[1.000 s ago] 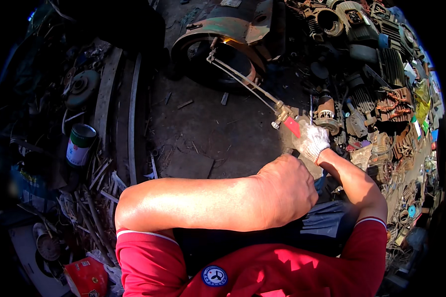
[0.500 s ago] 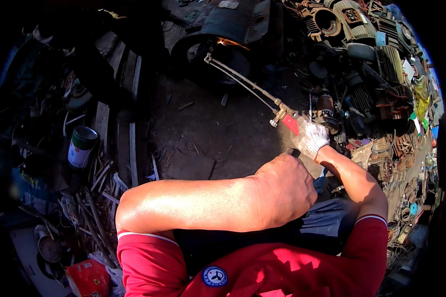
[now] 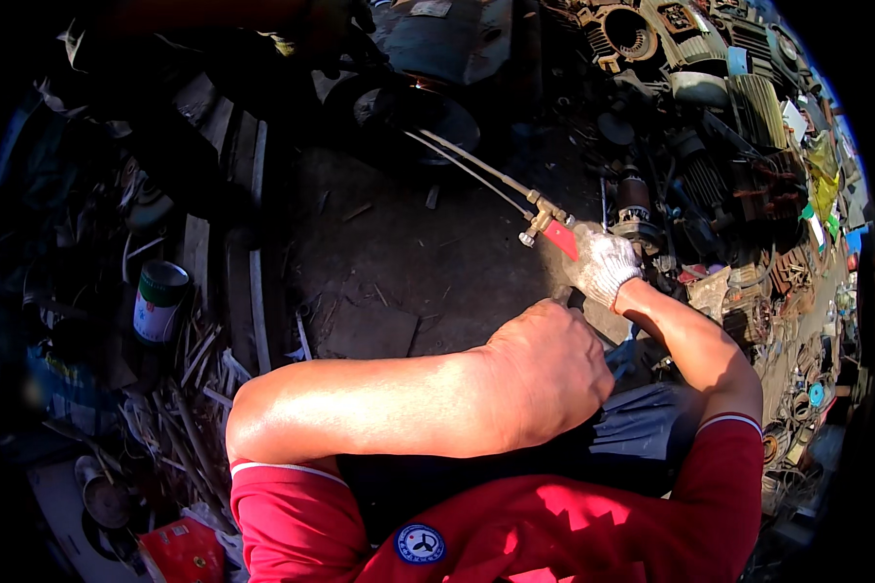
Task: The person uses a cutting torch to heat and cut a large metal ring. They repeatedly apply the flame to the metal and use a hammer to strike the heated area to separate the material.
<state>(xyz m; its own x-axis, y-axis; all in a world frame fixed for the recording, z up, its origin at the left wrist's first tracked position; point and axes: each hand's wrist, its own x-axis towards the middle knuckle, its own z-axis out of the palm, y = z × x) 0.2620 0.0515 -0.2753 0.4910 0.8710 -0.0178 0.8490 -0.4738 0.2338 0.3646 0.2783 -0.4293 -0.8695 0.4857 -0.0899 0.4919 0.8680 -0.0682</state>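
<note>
My right hand [image 3: 601, 262], in a whitish work glove, is wrapped round the red handle of a cutting torch [image 3: 491, 175]. Two thin metal tubes run from its brass valves up and left, and the tip end is lost in shadow by a large dark metal cylinder [image 3: 436, 44]. A small orange glow shows at the cylinder's lower rim. My bare left hand [image 3: 554, 364] is curled into a fist nearer to me, its forearm lying across in front of my body. Whatever its fingers may hold is hidden; a small dark end shows just beyond the knuckles.
Old motor housings [image 3: 630, 37] and other scrap are heaped along the right. At left stand a green-and-white can [image 3: 159, 301] and long wooden planks [image 3: 260, 243], with thin sticks nearby. A red package [image 3: 183, 549] lies at lower left. A flat plate [image 3: 367, 327] rests on the ground ahead.
The torch and my right hand have shifted slightly left and up in the picture. The bright flame at the cylinder's rim has dimmed to a faint glow. My left fist stays closed.
</note>
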